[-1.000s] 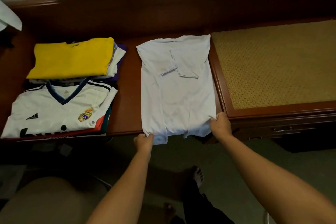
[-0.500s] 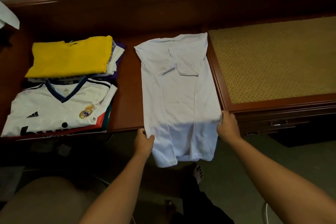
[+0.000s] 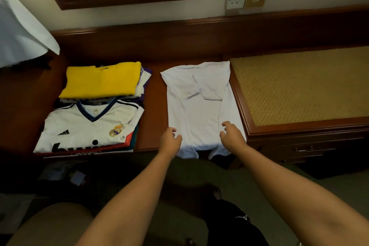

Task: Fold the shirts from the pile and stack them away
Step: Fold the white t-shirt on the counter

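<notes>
Bare forearms — black trousers [image 3: 229, 223]

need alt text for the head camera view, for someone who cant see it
Two bare hands, left hand and right hand, hover with loosely curled fingers over the near end of a plain white shirt laid lengthwise on a wooden bench. Left of it sit folded shirts: a white football jersey and a yellow shirt.

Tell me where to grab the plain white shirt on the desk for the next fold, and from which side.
Probably the white shirt is best taken at its two bottom hem corners, from the near edge. The hem hangs slightly over the front edge of the desk, so fingers can get under it there. The left hand and right hand sit near those corners, fingers loosely curled, gripping nothing.
</notes>
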A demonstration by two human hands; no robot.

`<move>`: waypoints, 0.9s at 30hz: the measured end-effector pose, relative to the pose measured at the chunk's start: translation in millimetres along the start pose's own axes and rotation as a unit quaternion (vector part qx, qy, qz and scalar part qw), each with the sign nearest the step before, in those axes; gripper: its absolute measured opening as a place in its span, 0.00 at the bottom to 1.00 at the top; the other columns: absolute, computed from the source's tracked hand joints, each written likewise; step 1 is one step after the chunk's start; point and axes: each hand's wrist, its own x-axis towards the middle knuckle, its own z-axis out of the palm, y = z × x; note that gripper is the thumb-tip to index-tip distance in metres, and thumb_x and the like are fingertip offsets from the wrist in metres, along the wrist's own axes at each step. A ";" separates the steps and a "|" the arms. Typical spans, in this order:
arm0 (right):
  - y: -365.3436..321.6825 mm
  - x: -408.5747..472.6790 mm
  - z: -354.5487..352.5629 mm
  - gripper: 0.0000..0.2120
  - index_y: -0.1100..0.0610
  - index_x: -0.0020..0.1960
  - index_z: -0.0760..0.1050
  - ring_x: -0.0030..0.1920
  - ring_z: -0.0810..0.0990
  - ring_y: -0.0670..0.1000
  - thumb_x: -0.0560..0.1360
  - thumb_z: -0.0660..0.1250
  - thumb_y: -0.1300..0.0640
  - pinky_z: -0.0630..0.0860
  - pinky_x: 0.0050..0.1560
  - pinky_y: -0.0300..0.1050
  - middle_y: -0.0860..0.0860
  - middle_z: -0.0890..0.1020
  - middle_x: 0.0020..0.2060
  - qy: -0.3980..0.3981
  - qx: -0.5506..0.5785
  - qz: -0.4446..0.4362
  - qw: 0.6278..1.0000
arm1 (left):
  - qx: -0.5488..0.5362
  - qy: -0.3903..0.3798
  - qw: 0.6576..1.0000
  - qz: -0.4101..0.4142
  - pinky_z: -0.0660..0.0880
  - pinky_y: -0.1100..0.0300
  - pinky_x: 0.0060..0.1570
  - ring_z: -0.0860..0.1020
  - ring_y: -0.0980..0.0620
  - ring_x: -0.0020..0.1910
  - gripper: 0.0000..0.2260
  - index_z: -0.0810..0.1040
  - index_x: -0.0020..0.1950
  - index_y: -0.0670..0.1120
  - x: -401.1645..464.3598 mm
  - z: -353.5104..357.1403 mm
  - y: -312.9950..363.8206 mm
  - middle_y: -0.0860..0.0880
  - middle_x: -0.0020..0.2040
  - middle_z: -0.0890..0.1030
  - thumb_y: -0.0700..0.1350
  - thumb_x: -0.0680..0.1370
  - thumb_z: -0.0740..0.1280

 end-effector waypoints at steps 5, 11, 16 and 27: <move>-16.4 47.8 -6.4 0.19 0.60 0.70 0.65 0.61 0.74 0.59 0.80 0.57 0.59 0.71 0.59 0.50 0.60 0.73 0.64 -0.004 -0.009 -0.020 1.000 | 0.017 -0.011 1.000 0.024 0.70 0.58 0.48 0.74 0.47 0.53 0.13 0.72 0.64 0.42 50.4 -12.7 25.9 0.41 0.60 0.76 0.43 0.80 0.63; -33.3 147.6 -6.3 0.18 0.60 0.69 0.67 0.61 0.73 0.59 0.80 0.59 0.58 0.72 0.60 0.51 0.59 0.72 0.63 -0.015 -0.061 -0.039 0.997 | 0.075 -0.027 0.996 0.047 0.73 0.57 0.52 0.75 0.45 0.58 0.13 0.72 0.64 0.42 137.7 -4.0 62.0 0.43 0.62 0.76 0.44 0.81 0.62; -52.3 226.8 0.4 0.17 0.60 0.67 0.68 0.61 0.72 0.58 0.80 0.58 0.56 0.70 0.59 0.50 0.58 0.73 0.61 -0.048 -0.108 -0.048 0.992 | 0.174 -0.041 0.981 0.077 0.73 0.53 0.58 0.73 0.44 0.61 0.14 0.72 0.65 0.44 213.5 13.5 93.3 0.43 0.63 0.75 0.45 0.81 0.61; -85.6 332.4 24.6 0.15 0.62 0.59 0.70 0.55 0.77 0.59 0.81 0.56 0.50 0.75 0.54 0.51 0.59 0.78 0.56 -0.041 -0.071 0.055 0.995 | 0.269 -0.063 0.958 0.083 0.70 0.54 0.60 0.71 0.44 0.63 0.19 0.70 0.70 0.45 319.2 48.7 122.8 0.43 0.66 0.73 0.51 0.81 0.61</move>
